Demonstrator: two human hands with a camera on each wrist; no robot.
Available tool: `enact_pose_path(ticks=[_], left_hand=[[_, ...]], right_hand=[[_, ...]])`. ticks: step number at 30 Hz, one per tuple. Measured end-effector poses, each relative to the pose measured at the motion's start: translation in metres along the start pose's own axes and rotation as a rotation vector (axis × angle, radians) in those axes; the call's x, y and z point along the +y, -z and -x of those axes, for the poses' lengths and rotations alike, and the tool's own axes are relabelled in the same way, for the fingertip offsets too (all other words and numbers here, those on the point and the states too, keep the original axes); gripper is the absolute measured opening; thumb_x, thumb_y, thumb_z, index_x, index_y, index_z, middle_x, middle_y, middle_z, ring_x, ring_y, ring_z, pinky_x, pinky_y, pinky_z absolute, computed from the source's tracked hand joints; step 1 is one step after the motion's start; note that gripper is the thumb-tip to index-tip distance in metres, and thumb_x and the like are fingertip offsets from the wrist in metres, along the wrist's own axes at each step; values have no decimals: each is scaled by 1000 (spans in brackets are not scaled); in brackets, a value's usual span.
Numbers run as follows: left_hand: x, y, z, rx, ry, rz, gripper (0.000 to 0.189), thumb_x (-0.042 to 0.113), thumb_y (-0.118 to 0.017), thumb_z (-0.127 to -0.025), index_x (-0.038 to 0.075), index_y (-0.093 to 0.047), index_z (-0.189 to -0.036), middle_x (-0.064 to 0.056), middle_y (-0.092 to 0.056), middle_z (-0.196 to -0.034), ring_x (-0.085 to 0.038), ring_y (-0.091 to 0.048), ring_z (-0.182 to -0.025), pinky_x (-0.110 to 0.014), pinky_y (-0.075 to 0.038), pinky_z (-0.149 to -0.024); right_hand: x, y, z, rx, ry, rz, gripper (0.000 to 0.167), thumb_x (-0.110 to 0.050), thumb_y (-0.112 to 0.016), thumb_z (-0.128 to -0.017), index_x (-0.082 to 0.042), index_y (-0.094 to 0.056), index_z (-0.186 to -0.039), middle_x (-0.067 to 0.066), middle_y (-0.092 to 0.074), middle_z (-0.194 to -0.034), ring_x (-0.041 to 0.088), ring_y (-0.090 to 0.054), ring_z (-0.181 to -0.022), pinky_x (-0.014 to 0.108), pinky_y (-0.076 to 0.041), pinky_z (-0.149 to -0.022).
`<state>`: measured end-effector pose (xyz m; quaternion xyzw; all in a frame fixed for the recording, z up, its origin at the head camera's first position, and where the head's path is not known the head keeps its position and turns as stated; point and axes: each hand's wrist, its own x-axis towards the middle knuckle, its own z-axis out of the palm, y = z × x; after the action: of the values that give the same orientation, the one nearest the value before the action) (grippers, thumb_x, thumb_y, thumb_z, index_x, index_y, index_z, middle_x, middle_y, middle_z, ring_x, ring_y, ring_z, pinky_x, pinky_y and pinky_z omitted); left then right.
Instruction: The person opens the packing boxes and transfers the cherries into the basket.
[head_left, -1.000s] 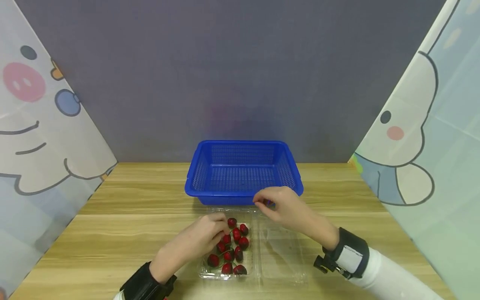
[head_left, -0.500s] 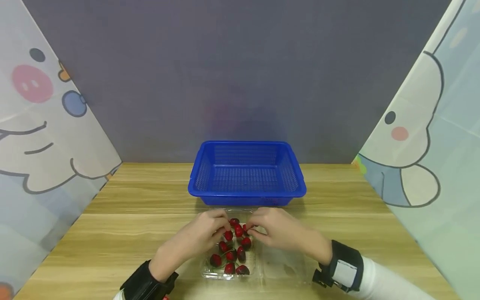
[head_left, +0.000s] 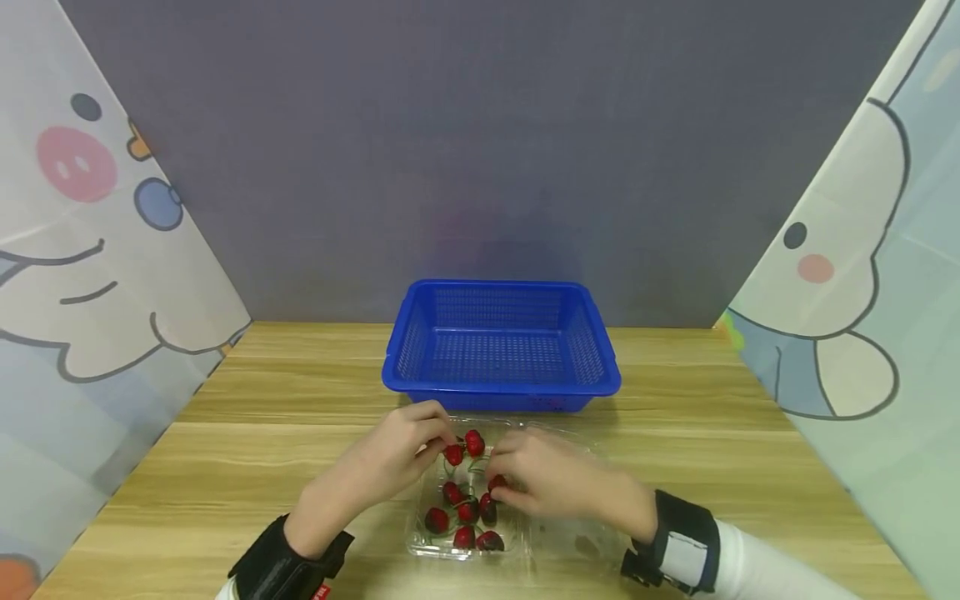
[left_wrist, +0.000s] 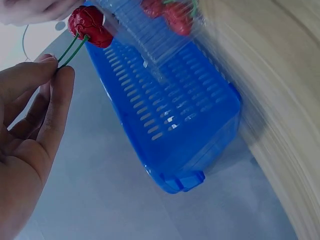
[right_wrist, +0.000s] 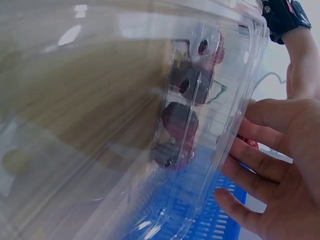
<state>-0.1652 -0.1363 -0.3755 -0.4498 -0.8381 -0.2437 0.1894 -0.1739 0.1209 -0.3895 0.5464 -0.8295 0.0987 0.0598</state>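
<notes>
Our left hand (head_left: 397, 450) shifts toward 12 o'clock, right hand (head_left: 543, 475) toward 6 | left pinches cherries (left_wrist: 85, 22) by stems (left_wrist: 76, 52); right's grip we cannot tell | stems slipping could drop cherries

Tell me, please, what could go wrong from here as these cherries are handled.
The left hand holds two cherries only by their thin green stems, so they might slip or pull off. Other cherries lie close together among stems in the clear container, so lifting one could drag a neighbour along.
</notes>
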Motion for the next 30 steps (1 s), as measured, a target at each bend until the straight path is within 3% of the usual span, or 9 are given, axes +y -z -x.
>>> enact_pose_path(ticks=[20, 30], left_hand=[[-2, 12, -8, 76, -12, -11, 21, -16, -76, -80, 3, -73, -88, 1, -65, -91, -12, -65, -82, -19, -56, -72], [-3, 13, -13, 114, -23, -17, 20, -17, -77, -80, 3, -73, -86, 0, -65, -91, -13, -66, -81, -18, -56, -70]], right_hand=[[-8, -6, -6, -54, 53, 59, 17, -28, -78, -91, -19, -75, -105, -10, -70, -104, 1, -63, -95, 23, -53, -88], [-8, -10, -9, -72, 72, 28, 18, -25, -79, -90, -18, -75, -106, -12, -68, -100, -1, -61, -93, 17, -51, -85]])
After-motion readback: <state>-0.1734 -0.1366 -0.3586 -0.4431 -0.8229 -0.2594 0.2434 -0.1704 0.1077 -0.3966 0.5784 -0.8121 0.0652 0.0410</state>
